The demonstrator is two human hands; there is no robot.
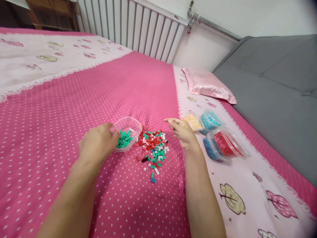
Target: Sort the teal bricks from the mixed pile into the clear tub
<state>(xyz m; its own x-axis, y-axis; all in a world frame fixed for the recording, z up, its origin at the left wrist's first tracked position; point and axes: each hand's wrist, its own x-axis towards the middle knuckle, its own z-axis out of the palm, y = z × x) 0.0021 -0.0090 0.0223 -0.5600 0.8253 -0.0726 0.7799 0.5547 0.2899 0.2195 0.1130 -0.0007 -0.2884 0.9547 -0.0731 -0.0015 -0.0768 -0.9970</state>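
Note:
My left hand (99, 142) grips the near-left rim of a clear plastic container (135, 123), with the thumb inside the rim. Green toy bricks (124, 138) lie in the bottom of it. Right beside the container is a loose pile of small toy bricks (155, 145) in red, green, white, pink and a few black. My right hand (182, 132) hovers at the right of the pile. Its index finger points left and the other fingers curl in; whatever they may hold is hidden.
To the right stand several clear tubs: one with cream bricks (193, 122), one with turquoise bricks (210, 119), one with red bricks (224, 143), one with blue bricks (211, 148). Farther back lie a pink pillow (208, 84), a grey headboard (274, 76) and a white radiator (138, 26).

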